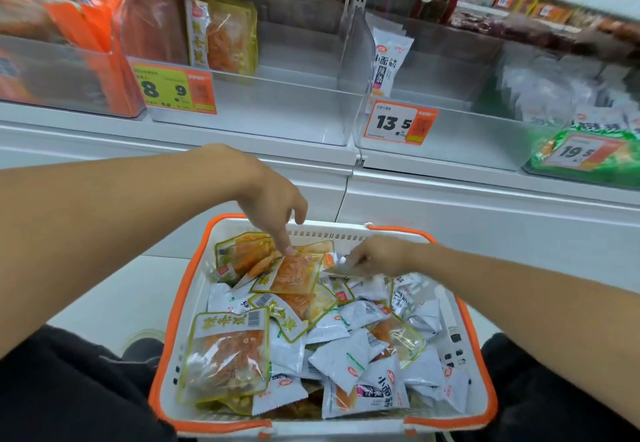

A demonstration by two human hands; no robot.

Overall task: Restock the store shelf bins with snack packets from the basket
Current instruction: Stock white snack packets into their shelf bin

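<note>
Left hand (273,199) reaches into the basket (162,348), grip loose, one finger poking a yellow packet (294,275) on the pile. Right hand (377,256) is blurry over the white packets (349,358), can't tell its grip. Shelf bins (277,112) sit above, nearly bare.

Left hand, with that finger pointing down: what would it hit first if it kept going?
The left hand points into the basket; its fingertip already seems to touch the yellow-edged orange packet atop the pile.
</note>
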